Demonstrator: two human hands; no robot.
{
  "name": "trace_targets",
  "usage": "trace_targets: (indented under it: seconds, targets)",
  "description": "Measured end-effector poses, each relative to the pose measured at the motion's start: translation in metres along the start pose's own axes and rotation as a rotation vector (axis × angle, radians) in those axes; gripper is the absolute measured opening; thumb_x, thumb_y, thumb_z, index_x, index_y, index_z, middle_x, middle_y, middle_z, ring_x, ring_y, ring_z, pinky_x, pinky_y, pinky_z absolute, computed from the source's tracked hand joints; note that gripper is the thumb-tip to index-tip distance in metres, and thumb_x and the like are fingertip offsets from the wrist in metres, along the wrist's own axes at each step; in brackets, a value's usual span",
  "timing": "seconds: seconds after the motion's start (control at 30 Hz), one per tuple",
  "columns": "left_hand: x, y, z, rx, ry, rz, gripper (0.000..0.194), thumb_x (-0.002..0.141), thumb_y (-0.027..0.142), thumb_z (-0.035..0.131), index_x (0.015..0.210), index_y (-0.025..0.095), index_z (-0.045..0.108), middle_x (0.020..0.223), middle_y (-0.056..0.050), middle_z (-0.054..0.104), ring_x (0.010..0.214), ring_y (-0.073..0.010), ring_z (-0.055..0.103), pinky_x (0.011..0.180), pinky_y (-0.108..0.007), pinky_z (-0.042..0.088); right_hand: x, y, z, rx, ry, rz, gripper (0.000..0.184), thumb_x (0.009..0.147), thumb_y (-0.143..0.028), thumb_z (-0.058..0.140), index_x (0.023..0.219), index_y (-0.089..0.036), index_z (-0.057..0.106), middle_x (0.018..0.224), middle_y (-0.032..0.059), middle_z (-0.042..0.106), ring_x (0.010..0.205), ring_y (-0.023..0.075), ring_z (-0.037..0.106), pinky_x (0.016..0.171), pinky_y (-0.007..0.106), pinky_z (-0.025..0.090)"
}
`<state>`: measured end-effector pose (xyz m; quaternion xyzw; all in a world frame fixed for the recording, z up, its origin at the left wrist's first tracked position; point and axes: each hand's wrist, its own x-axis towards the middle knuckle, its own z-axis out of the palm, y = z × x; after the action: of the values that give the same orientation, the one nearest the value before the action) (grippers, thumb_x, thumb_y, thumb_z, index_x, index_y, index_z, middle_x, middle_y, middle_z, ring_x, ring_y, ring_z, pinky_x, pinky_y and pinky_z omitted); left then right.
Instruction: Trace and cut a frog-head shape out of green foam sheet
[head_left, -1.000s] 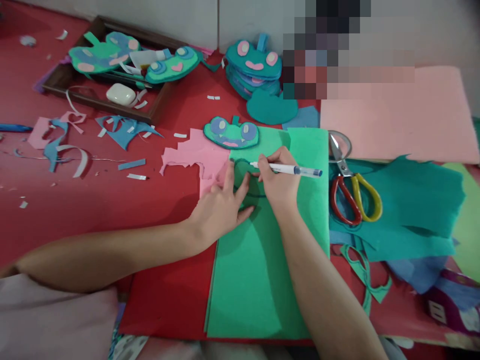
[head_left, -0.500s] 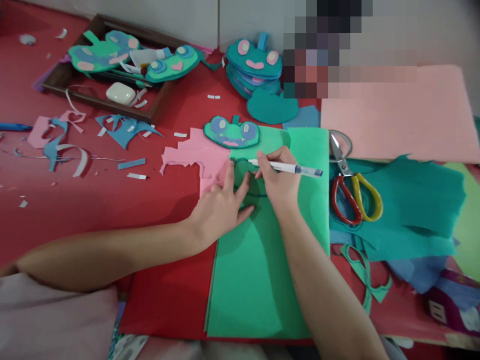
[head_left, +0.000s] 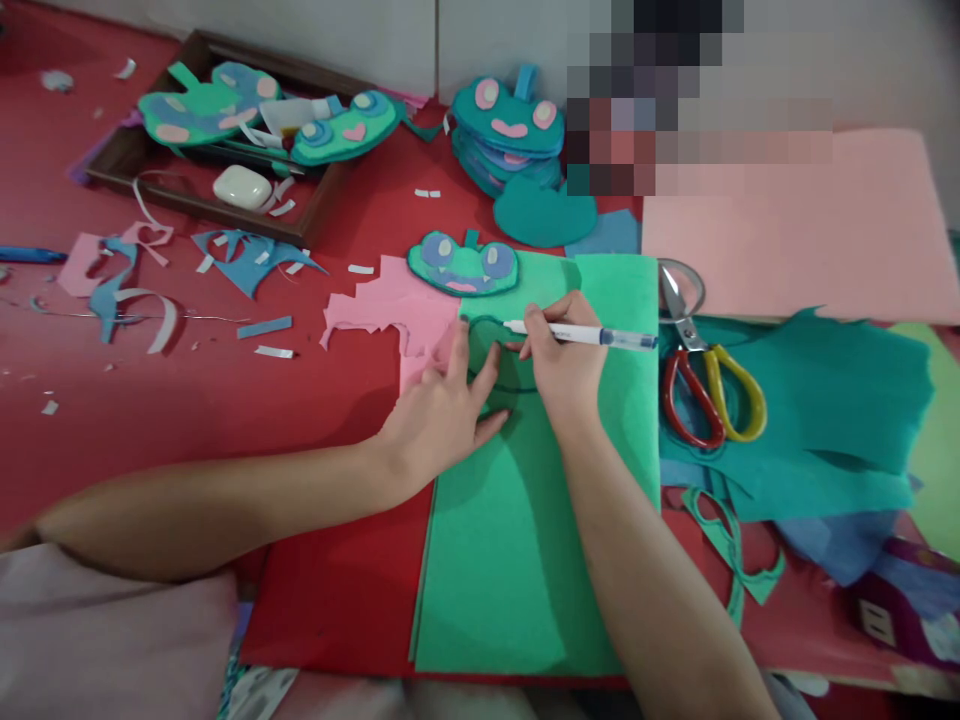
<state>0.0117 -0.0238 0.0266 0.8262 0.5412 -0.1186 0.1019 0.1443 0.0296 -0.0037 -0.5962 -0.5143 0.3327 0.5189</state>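
Note:
My right hand (head_left: 568, 365) grips a white pen (head_left: 577, 332) with a clear, dark-ended barrel. Its tip rests on a green felt-like sheet (head_left: 517, 560), at a dark curved outline (head_left: 517, 390). My left hand (head_left: 435, 415) lies with its fingers spread, fingertips pressing inside and beside that outline. Whether a separate cut shape lies under those fingers, I cannot tell. Just above the pen sits a green frog-like face (head_left: 463, 268) with blue eye patches. A jagged pink felt piece (head_left: 375, 315) lies against the left fingers.
Red-and-yellow-handled scissors (head_left: 694, 370) lie on teal felt (head_left: 847, 400) at right. A brown wooden tray (head_left: 202, 210) holds felt faces and a white case (head_left: 241, 187). A stack of teal faces (head_left: 506, 130) stands at the back. Blue scraps (head_left: 244, 260) litter the left side.
My right hand and the pen have shifted slightly right along the top of the outline, and the dark line there now reaches a bit further. My left hand stays in place.

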Motion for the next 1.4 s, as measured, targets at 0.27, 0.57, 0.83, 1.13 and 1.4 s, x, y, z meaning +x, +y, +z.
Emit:
trace_targets:
  seconds: [0.27, 0.57, 0.83, 1.13, 1.4]
  targets:
    - [0.0002, 0.0011, 0.0001, 0.043, 0.014, -0.003, 0.064, 0.090, 0.052, 0.021, 0.146, 0.023, 0.011, 0.151, -0.023, 0.009, 0.084, -0.0293, 0.064, 0.061, -0.037, 0.051, -0.0016, 0.0012, 0.0012, -0.063, -0.048, -0.055, 0.027, 0.081, -0.029, 0.058, 0.062, -0.023, 0.040, 0.045, -0.0082, 0.048, 0.041, 0.0096, 0.052, 0.047, 0.025, 0.046]
    - [-0.0005, 0.0015, -0.0015, 0.043, 0.010, -0.007, 0.064, 0.090, 0.052, 0.022, 0.146, 0.023, 0.013, 0.152, -0.022, 0.009, 0.084, -0.0285, 0.064, 0.061, -0.038, 0.051, -0.0007, 0.0025, 0.0034, -0.071, 0.031, -0.023, 0.032, 0.076, -0.025, 0.060, 0.058, -0.025, 0.033, 0.050, -0.0063, 0.039, 0.044, 0.0116, 0.049, 0.045, 0.028, 0.050]
    - [-0.0011, 0.0017, -0.0025, 0.054, 0.013, -0.002, 0.063, 0.090, 0.051, 0.020, 0.146, 0.023, 0.013, 0.152, -0.023, 0.009, 0.085, -0.0285, 0.063, 0.060, -0.036, 0.051, -0.0025, -0.0004, 0.0010, -0.041, 0.012, -0.036, 0.029, 0.081, -0.036, 0.057, 0.062, -0.025, 0.038, 0.045, -0.0066, 0.044, 0.041, 0.0122, 0.050, 0.044, 0.028, 0.047]
    - [-0.0001, 0.0010, -0.0001, 0.075, 0.025, 0.001, 0.064, 0.090, 0.052, 0.023, 0.146, 0.022, 0.014, 0.151, -0.024, 0.007, 0.081, -0.0278, 0.064, 0.059, -0.036, 0.051, -0.0033, 0.0042, 0.0026, -0.160, -0.018, -0.059, 0.027, 0.080, -0.032, 0.057, 0.061, -0.025, 0.039, 0.047, -0.0056, 0.045, 0.045, 0.0138, 0.049, 0.049, 0.031, 0.045]
    - [-0.0001, 0.0011, -0.0019, 0.043, -0.003, -0.009, 0.064, 0.090, 0.052, 0.023, 0.146, 0.023, 0.011, 0.152, -0.023, 0.008, 0.084, -0.0285, 0.064, 0.061, -0.038, 0.052, -0.0017, 0.0009, 0.0023, -0.099, 0.039, -0.045, 0.032, 0.074, -0.021, 0.058, 0.057, -0.025, 0.031, 0.050, -0.0064, 0.033, 0.043, 0.0107, 0.040, 0.042, 0.028, 0.047]
